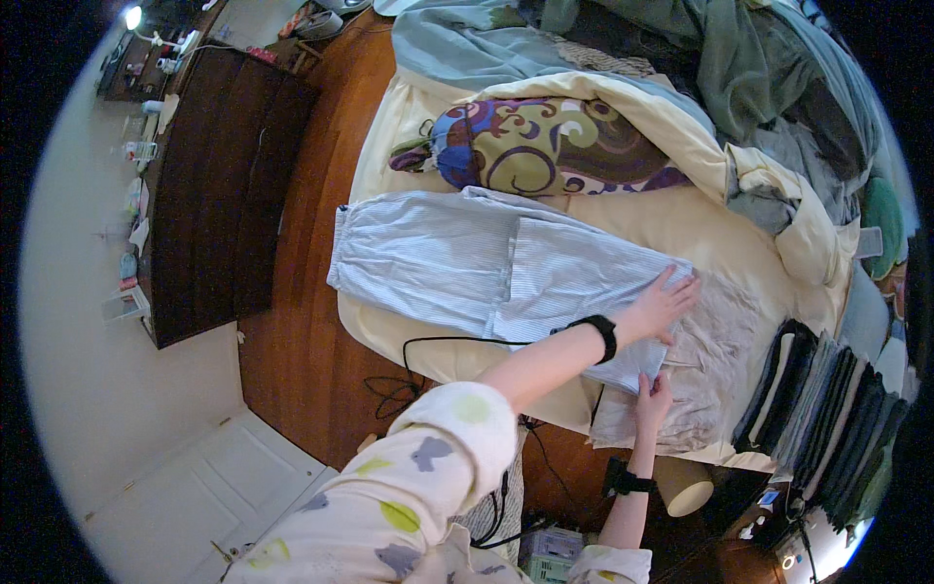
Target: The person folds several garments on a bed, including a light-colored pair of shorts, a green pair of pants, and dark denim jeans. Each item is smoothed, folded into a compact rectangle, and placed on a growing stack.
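Light blue striped trousers (438, 241) with a gathered elastic waistband lie folded lengthwise on a cream-sheeted bed (408, 343), the waist at the left. My left hand (662, 299) rests palm down, fingers spread, on the right end of the fabric. Nearer the bed's front edge, my right hand (654, 398) pinches the lower right corner of the trousers between thumb and fingers. Beneath and beside that end lies a crumpled pale beige cloth (719, 350). Both wrists wear black bands.
Behind the trousers lies a patterned fabric bag (554, 146). Folded dark and grey clothes (824, 416) stand in a row at the right. Green-grey bedding (759, 73) is heaped at the back. A black cable (452, 339) crosses the bed edge. A dark dresser (219, 182) stands left.
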The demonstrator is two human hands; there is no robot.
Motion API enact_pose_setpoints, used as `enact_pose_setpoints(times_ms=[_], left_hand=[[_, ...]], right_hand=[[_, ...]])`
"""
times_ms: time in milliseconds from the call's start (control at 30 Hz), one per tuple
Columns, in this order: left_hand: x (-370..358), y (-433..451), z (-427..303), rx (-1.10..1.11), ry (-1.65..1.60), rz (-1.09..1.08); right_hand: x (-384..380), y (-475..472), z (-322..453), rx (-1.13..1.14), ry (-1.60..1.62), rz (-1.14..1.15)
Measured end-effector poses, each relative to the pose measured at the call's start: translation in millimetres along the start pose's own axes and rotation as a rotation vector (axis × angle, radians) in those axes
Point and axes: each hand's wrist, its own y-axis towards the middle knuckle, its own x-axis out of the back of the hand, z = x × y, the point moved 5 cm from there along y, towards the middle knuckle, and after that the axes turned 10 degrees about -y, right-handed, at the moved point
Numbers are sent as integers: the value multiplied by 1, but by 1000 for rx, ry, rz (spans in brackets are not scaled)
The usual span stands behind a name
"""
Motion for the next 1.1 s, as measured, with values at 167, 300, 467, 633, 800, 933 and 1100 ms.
enact_pose_setpoints(times_ms=[167,300,467,633,800,933,1100], left_hand=[[64,-101,0,346,-94,-150],[80,-219,36,868,-161,-324],[55,-294,65,1148,-477,-535],[26,-298,68,1201,-804,-429],[11,-305,80,1004,-995,-537],[6,-310,78,940,-1039,-657],[14,-308,79,1020,-860,-617]], right_hand=[[30,-22,56,59,-141,-372],[37,-5,159,429,-185,-321],[1,59,269,828,-345,-222],[-48,95,278,870,-511,75],[-56,125,261,866,-459,87],[-57,148,242,636,-476,260],[-68,111,268,823,-742,-144]])
